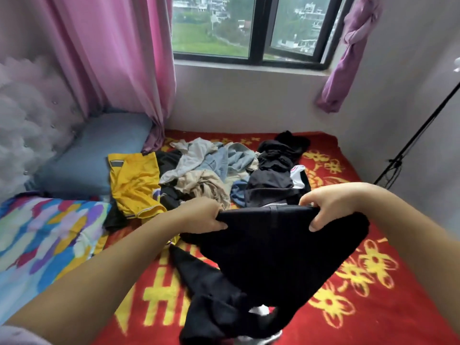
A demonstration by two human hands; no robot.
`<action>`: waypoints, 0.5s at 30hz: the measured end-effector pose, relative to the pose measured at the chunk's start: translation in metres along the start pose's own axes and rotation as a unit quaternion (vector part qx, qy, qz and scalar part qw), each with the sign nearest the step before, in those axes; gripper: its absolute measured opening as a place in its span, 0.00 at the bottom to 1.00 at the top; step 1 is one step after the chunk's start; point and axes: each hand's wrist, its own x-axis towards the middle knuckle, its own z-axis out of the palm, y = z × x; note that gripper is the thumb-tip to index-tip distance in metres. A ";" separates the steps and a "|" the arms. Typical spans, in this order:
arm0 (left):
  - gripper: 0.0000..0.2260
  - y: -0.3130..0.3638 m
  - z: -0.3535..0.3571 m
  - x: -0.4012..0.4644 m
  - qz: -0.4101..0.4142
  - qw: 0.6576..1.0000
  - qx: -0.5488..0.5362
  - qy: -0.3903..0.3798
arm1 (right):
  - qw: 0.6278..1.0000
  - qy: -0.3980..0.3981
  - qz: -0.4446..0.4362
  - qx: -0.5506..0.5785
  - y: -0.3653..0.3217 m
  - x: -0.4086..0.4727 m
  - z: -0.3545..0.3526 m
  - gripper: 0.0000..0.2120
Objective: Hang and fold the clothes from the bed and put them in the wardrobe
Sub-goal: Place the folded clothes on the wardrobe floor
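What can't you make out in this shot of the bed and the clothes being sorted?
- Wardrobe: nowhere in the head view, so its place is unknown.
- Black garment held by the left hand and right hand: its lower end runs off the bottom edge.
- Clothes pile: pieces overlap, so the count is unclear.
- Dark clothes in the pile: too dark to tell types.
- Black stand: cut off by the right edge.

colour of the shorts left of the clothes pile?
Yellow shorts, grey waistband patch; head view.

A dark-framed window (251, 28) at twelve o'clock shows green hillside and buildings. A pink curtain (119, 58) hangs at eleven o'clock, a knotted purple curtain (348, 53) at one o'clock, against pale walls (236, 100).
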 end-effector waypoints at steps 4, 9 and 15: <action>0.14 -0.016 -0.014 -0.013 -0.018 0.992 -0.099 0.072 | 0.989 0.101 0.032 -0.099 -0.008 0.060 0.002 0.15; 0.07 -0.070 -0.039 -0.066 -0.174 0.930 -0.261 0.190 | 0.954 0.294 -0.008 -0.061 -0.083 0.115 -0.043 0.12; 0.09 -0.094 -0.105 -0.169 -0.286 0.673 -0.313 0.606 | 0.798 0.442 -0.268 0.311 -0.231 0.096 -0.130 0.11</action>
